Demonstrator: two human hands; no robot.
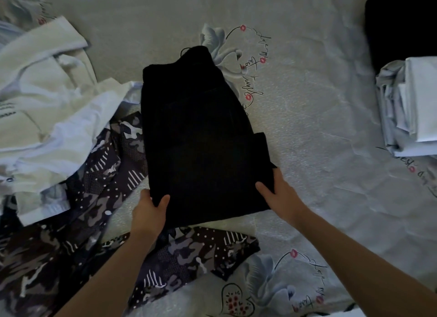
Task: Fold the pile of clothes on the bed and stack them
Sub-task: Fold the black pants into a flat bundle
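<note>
Fingers of the left hand (147,212) curl under the near left corner of a folded black garment (201,137), the thumb lying on top of the cloth, so this hand pinches the fabric. On the right hand (277,193) the thumb also presses on top of the near right corner while the fingers are hidden beneath the cloth, gripping it there. Both bare forearms reach in from the near edge of the bed (307,118).

That black garment lies lengthwise in the middle of the bed, on a pale sheet printed with grey flowers and looping script. Its near end overlaps a camouflage-patterned garment (89,222), which spreads toward the near left corner. Just beside the black piece, along the left edge, sits a loose heap of white clothes (47,108), partly covering the camouflage cloth. Well apart, at the right edge, a stack of folded white clothes (411,108) rests, with a dark folded item (402,25) behind it toward the far right corner.
</note>
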